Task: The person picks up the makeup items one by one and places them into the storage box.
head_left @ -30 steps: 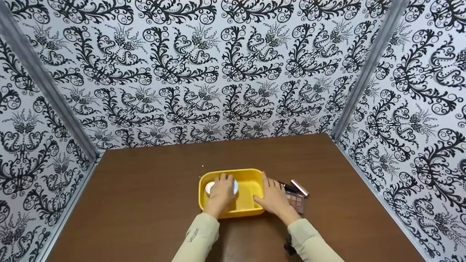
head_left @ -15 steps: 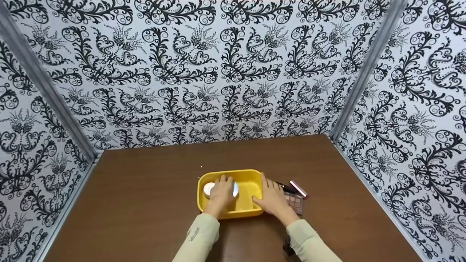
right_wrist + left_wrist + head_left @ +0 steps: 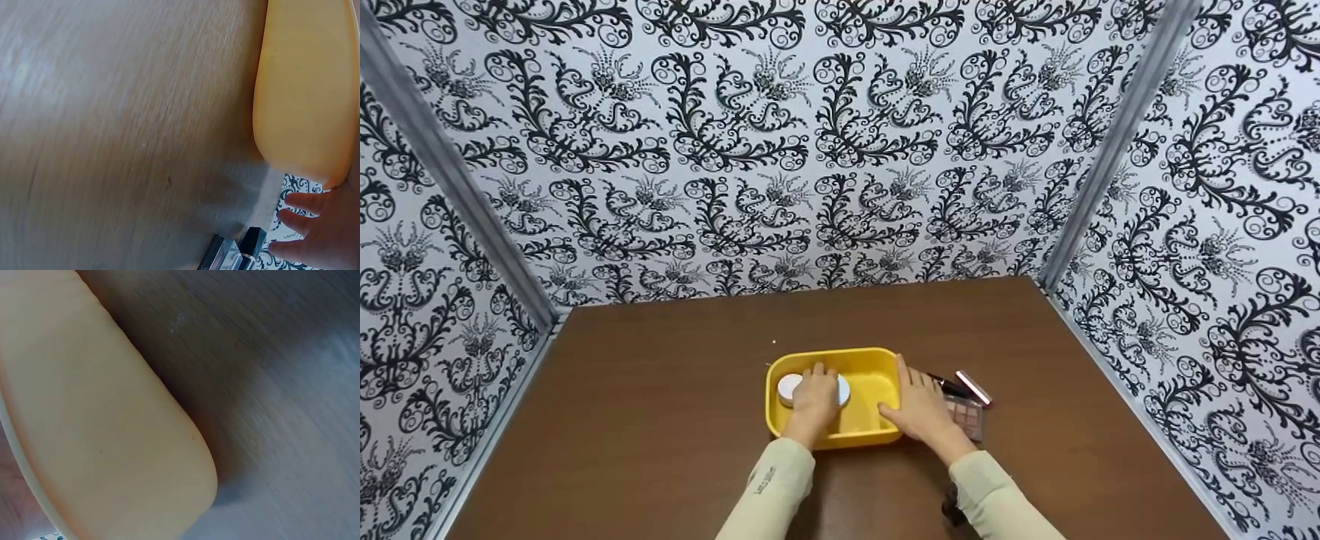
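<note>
Well, pot: the white pot (image 3: 789, 388) sits inside the tub, near its left end, just beside your left fingers; you can't make out any print at this size.
Disc: the pale disc (image 3: 843, 391) lies in the tub on the other side of that hand, partly covered by it.
Left hand: your left hand (image 3: 816, 399) reaches down into the tub between pot and disc, its fingers bent downward and close together; you can't tell whether they pinch the disc, as the hand hides the contact.
Tub: the yellow tub (image 3: 870, 433) stands upright on the table (image 3: 675, 390), around pot and disc.
Right hand: your right hand (image 3: 921, 409) holds nothing small; its fingers are spread and nearly straight against the tub's right end, thumb over the inside of the rim.
Palette: the palette (image 3: 966, 417) lies flat just outside the tub, partly behind your right hand.
Tubes: a black tube (image 3: 954, 387) and a pink tube (image 3: 975, 388) lie beyond the palette, close together.
Writing: your left sleeve (image 3: 776, 480) carries dark lettering, too small to read surely.
Walls: black scrolls pattern the white panels (image 3: 750, 150).
</note>
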Action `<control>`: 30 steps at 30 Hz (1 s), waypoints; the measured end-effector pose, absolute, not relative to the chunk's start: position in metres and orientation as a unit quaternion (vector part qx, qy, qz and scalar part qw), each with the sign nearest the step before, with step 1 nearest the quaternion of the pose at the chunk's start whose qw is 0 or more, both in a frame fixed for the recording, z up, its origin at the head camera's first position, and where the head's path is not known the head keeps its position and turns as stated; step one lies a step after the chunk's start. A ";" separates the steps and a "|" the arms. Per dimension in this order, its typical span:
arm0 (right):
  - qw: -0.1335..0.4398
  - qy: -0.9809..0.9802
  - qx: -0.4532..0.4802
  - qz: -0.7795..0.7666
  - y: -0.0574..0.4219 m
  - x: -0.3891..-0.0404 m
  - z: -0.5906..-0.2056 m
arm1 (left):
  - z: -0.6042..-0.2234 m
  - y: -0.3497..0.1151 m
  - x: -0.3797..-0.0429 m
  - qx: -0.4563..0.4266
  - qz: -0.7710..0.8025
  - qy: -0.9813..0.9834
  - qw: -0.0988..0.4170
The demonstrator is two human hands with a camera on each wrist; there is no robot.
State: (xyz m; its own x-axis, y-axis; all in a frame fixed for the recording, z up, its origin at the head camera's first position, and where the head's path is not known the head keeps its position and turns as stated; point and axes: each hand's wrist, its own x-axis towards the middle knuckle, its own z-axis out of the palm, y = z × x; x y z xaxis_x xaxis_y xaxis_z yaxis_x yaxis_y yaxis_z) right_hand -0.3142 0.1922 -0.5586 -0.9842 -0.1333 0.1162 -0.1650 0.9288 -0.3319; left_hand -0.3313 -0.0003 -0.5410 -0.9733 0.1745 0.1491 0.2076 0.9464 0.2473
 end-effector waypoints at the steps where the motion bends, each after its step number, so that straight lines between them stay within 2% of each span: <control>1: 0.047 -0.981 0.075 0.174 0.192 -0.314 -0.559 | -0.541 -0.001 -0.332 -0.095 -0.129 -0.985 0.058; 13: 0.049 -0.979 0.076 0.181 0.191 -0.315 -0.559 | -0.528 -0.019 -0.334 -0.124 -0.167 -0.978 -0.013; 22: 0.023 -0.978 0.063 0.195 0.193 -0.318 -0.559 | -0.516 -0.044 -0.331 -0.142 -0.162 -0.973 0.087; 30: 0.021 -0.980 0.064 0.189 0.192 -0.317 -0.560 | -0.527 -0.070 -0.327 -0.115 -0.155 -0.974 0.120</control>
State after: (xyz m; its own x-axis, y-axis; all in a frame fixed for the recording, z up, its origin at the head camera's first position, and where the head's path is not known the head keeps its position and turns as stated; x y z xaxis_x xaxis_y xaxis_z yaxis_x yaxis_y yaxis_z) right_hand -0.3174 0.1922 -0.5600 -0.9908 -0.1179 0.0659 -0.1340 0.9200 -0.3683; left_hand -0.3273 -0.0700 -0.5273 -0.9447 0.1876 0.2688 0.2616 0.9256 0.2734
